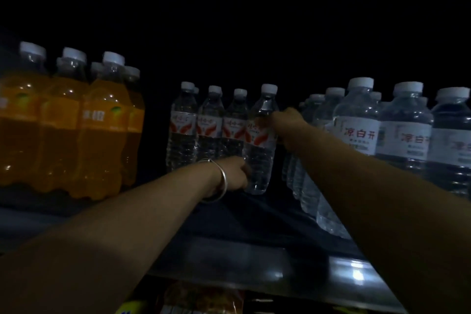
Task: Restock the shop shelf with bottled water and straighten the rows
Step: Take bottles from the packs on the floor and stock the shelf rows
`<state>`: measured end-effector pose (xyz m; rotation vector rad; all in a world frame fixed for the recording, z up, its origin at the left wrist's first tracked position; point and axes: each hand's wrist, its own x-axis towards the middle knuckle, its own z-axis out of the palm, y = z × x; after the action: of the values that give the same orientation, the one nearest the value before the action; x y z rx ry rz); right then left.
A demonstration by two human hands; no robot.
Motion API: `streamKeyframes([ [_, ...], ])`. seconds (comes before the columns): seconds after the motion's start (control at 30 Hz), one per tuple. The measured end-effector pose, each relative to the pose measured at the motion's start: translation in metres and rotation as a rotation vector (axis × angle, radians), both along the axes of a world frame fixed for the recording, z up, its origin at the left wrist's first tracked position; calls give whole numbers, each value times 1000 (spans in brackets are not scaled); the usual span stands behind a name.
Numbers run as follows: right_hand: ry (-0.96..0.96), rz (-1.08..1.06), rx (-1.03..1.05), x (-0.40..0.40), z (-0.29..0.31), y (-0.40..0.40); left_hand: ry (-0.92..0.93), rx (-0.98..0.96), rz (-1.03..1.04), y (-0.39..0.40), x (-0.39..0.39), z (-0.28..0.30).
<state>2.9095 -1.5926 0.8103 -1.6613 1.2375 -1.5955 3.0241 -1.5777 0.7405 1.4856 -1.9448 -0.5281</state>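
A clear water bottle (260, 135) with a red and white label and a white cap stands at the right end of a short row of the same bottles (204, 125) deep on the dark shelf (254, 214). My left hand (235, 173), a silver bangle on its wrist, grips this bottle low on its left side. Higher up, my right hand (289, 126) holds the bottle's right side at label height. Both arms reach far in over the shelf's front.
Orange drink bottles (76, 125) fill the shelf's left part. Larger water bottles (382, 130) with white labels stand in rows on the right, running forward under my right arm. The metal shelf edge (356, 273) gleams at the front. Packaged goods (201, 298) lie on the level below.
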Motion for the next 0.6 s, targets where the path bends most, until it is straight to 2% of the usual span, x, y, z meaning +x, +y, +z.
streamKeyframes([
  [0.3, -41, 9, 70, -1, -2, -26, -133, -9, -3, -15, -10, 5],
  [0.47, 220, 0, 252, -4, -16, -31, -217, -62, 9, -20, -16, 4],
  [0.6, 246, -6, 216, -2, -22, -34, -314, -62, 14, -26, -18, 3],
])
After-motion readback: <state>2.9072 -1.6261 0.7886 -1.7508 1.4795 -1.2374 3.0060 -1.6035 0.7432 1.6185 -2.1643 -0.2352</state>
